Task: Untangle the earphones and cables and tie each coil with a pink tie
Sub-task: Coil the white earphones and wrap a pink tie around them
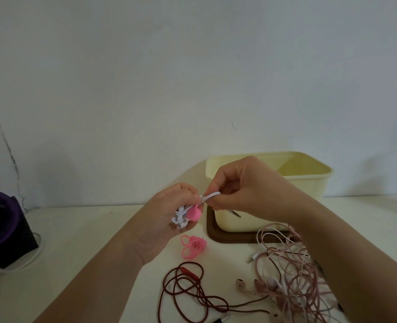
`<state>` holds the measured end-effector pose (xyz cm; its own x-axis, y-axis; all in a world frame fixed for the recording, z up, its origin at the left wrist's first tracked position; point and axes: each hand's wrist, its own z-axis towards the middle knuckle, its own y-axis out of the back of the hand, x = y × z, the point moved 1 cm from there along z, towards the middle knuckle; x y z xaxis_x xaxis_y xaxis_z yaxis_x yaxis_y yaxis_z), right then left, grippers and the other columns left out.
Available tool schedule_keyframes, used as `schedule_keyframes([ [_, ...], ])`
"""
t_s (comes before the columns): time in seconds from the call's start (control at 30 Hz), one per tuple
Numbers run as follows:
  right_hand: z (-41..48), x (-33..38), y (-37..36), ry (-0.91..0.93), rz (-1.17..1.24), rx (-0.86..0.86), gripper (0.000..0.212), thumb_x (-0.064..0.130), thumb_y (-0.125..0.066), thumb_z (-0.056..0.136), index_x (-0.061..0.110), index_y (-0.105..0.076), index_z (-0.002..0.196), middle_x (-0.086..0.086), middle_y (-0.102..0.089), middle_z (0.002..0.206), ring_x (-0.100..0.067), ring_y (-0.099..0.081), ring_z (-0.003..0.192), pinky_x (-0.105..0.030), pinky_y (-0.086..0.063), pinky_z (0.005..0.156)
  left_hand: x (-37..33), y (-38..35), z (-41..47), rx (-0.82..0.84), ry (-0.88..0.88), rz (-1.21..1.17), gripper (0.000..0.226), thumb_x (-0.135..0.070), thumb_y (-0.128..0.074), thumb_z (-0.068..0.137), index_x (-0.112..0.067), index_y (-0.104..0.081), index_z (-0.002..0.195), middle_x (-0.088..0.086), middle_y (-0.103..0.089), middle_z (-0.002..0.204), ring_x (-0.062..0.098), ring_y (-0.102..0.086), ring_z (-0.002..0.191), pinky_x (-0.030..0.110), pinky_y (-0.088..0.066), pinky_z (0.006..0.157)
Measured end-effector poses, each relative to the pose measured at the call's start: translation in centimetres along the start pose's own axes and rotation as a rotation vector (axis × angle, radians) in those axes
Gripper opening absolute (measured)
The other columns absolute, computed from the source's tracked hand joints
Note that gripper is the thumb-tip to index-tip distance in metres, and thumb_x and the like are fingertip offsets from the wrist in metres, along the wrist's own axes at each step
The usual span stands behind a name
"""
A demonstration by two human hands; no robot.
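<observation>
Head view, looking down at a work surface. A plain pale wall (pixel 146 78) fills the picture from 9 o'clock through 12 to 3. Below it a cream table (pixel 88 229) spreads from 8 o'clock to 4 o'clock.

At 4 o'clock, against the wall, stands an open pale yellow box (pixel 309 190) on a dark brown tray (pixel 212 231). At 8 o'clock, at the frame edge, sits a black and purple bag (pixel 1 229), with a white lead (pixel 27 262) curving on the table beside it.

At 5 o'clock lies a loose tangle of pink and white earphones (pixel 293 276), its loops crossing one another, partly hidden under the right forearm. At 6 o'clock, near the bottom edge, a dark red cable (pixel 192 292) lies in untidy loops, just beside the tangle.

Two bare forearms come up from the bottom edge and meet just below centre, above the table. The right hand (pixel 246 190) pinches a doubled white strand (pixel 210 196) between thumb and forefinger; a jack plug (pixel 236 214) pokes out beneath its palm. The left hand (pixel 167 220), at the right hand's 8 o'clock, has its fingers curled round a small white earphone coil (pixel 178 217), to which that strand leads. A pink tie (pixel 194 214) sits on the coil, at the hand's 3 o'clock side.

On the table at the left hand's 5 o'clock lies a small heap of spare pink ties (pixel 194 247). A silver plug (pixel 252 258) rests at the tangle's 9 o'clock edge.
</observation>
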<state>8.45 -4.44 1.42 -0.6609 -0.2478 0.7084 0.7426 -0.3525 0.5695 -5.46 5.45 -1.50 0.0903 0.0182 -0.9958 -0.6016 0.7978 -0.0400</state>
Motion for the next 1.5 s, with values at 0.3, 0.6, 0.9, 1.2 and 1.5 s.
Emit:
schedule_keyframes([
  [0.3, 0.1, -0.7, 0.3, 0.005, 0.113, 0.002, 0.007, 0.010, -0.076, 0.077, 0.004, -0.072, 0.076, -0.013, -0.070, 0.065, -0.007, -0.061, 0.053, -0.017, -0.044, 0.053, -0.7, 0.5, 0.0, -0.030, -0.067, 0.147, 0.013, -0.019, -0.053, 0.060, -0.026, -0.059, 0.050, -0.005, -0.056, 0.058, 0.007, -0.051, 0.056, 0.033, -0.045, 0.073],
  [0.6, 0.3, -0.9, 0.6, -0.042, 0.173, -0.059, 0.009, 0.005, -0.073, 0.079, -0.003, -0.069, 0.079, -0.023, -0.069, 0.071, -0.013, -0.067, 0.060, -0.021, -0.050, 0.061, -0.7, 0.5, -0.3, 0.012, -0.067, 0.028, 0.014, -0.022, -0.062, 0.069, -0.014, -0.058, 0.080, 0.001, -0.066, 0.072, 0.011, -0.064, 0.066, 0.031, -0.056, 0.070],
  [0.9, 0.2, -1.0, 1.0, -0.087, 0.256, -0.076, 0.004, -0.002, -0.067, 0.081, -0.001, -0.064, 0.080, -0.018, -0.067, 0.074, -0.017, -0.067, 0.066, -0.026, -0.053, 0.067, -1.3, 0.6, -0.5, -0.112, -0.453, 0.544, 0.010, -0.035, -0.071, 0.077, -0.035, -0.066, 0.086, -0.004, -0.070, 0.082, 0.021, -0.061, 0.077, 0.028, -0.046, 0.069],
  [1.2, 0.5, -0.5, 0.0, -0.016, 0.235, 0.020, 0.015, 0.014, -0.074, 0.078, 0.014, -0.067, 0.092, -0.012, -0.069, 0.083, -0.018, -0.061, 0.072, -0.031, -0.053, 0.072, -1.7, 0.2, -1.1, -0.139, -0.451, 0.584, 0.017, -0.033, -0.075, 0.074, -0.036, -0.062, 0.085, -0.009, -0.070, 0.080, 0.004, -0.059, 0.064, 0.013, -0.044, 0.058],
  [1.5, 0.1, -0.2, 0.7, -0.021, 0.282, 0.036, 0.016, 0.016, -0.073, 0.073, 0.008, -0.066, 0.085, -0.012, -0.072, 0.079, -0.015, -0.066, 0.072, -0.026, -0.056, 0.069, -1.1, 0.0, -0.6, 0.018, -0.369, 0.064, 0.026, -0.011, -0.078, 0.067, -0.032, -0.069, 0.081, -0.004, -0.070, 0.092, 0.012, -0.068, 0.085, 0.026, -0.056, 0.075],
])
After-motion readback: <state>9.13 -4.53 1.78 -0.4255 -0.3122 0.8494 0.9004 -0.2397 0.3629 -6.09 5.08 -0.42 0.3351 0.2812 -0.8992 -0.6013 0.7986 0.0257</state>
